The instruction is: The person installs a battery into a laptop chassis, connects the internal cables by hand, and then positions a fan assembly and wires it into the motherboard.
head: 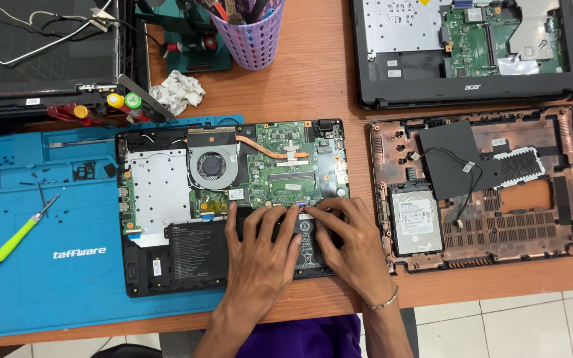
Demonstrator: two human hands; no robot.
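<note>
An opened laptop base (142, 278) lies on a blue work mat (48, 292), showing a green circuit board (286, 159), a round fan (212, 166) with a copper pipe, and a black battery (193, 248) along its near edge. My left hand (260, 248) lies flat on the battery's right part, fingers spread toward the board. My right hand (346, 238), a thin bracelet on its wrist, presses down beside it, fingertips at the battery's top edge near a small connector. Both hands hide that part of the battery.
A copper-coloured bottom cover (532, 225) with a hard drive (416, 222) lies to the right. Another opened laptop (465, 93) sits at the back right. A yellow-green screwdriver (18, 235) and loose screws lie on the mat. A purple pen cup (250, 36), crumpled tissue (177, 89) and a screen panel (34, 53) stand behind.
</note>
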